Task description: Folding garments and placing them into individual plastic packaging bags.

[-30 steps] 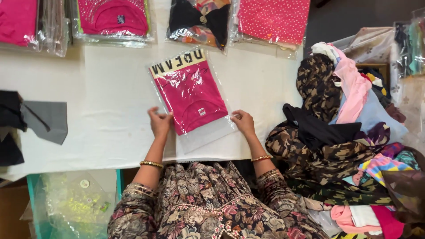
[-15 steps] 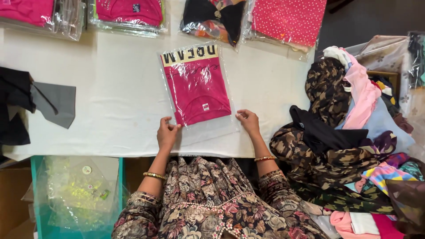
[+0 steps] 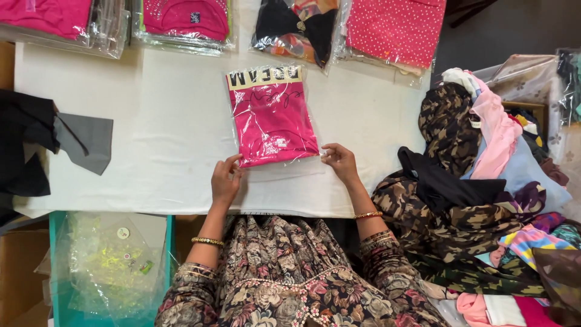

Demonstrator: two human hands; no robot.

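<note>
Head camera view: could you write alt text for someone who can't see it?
Both hands, left hand and right hand, press the open end of a clear bag holding a folded pink garment on a white table. More bagged clothes line the far edge; loose clothing piles at right.

white-covered table [image 3: 151, 121] under even light. dark grey floor [image 3: 502, 30] at upper right. teal bin [image 3: 57, 266] of clear plastic below table's near edge. brown cardboard box [image 3: 18, 272] beside it.
</note>
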